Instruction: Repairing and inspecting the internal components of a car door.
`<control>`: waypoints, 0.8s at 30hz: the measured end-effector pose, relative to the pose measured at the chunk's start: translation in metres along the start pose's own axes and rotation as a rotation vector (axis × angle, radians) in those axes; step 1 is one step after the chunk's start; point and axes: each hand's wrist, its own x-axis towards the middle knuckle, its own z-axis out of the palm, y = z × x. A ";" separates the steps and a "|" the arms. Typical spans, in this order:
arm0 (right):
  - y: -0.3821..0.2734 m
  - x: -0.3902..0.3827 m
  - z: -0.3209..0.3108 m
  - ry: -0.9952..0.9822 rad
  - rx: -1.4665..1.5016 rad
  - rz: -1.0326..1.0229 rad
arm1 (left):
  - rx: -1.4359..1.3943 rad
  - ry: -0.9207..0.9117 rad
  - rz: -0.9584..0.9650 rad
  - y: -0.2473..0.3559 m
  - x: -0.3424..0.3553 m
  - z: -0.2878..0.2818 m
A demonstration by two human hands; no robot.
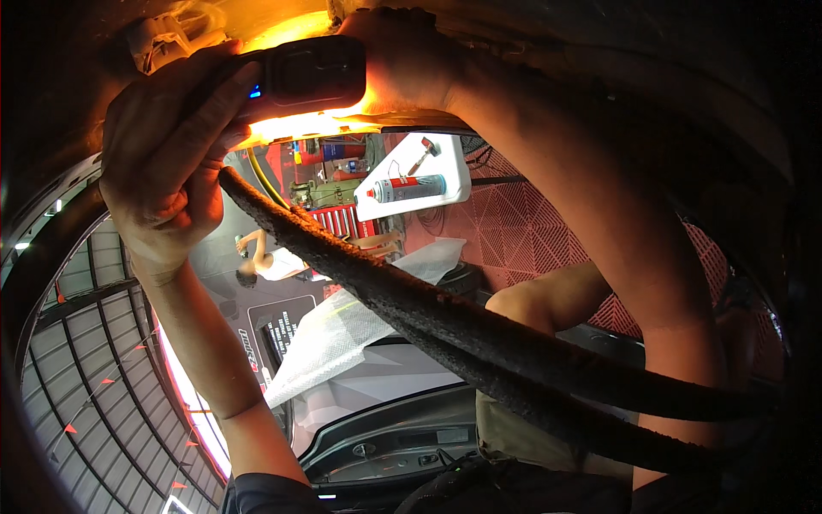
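Note:
My left hand [163,163] is wrapped round a black, box-shaped hand lamp [318,73] at the upper left. Small blue indicator lights show on its side, and a bright orange glow spreads over the surface behind it. My right hand [407,64] reaches up beside the lamp's far end, against the dark upper surface. Its fingers are lost in shadow and behind the lamp, so what they touch is hidden. A pale connector-like part [158,44] sits above my left hand. Two dark, rough-coated cables or hoses [428,313] run diagonally from near my left wrist to the lower right.
A dark rim frames the opening around my arms. Beyond it, a white tray [458,176] carries a spray can [407,188] and a hammer [423,152]. Further off are a red tool chest [342,221], a person [281,264], plastic sheeting [330,347] and a car door panel [385,445].

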 end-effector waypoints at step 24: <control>0.011 0.001 0.025 0.189 0.241 -0.044 | 0.016 -0.017 -0.015 0.005 0.002 -0.002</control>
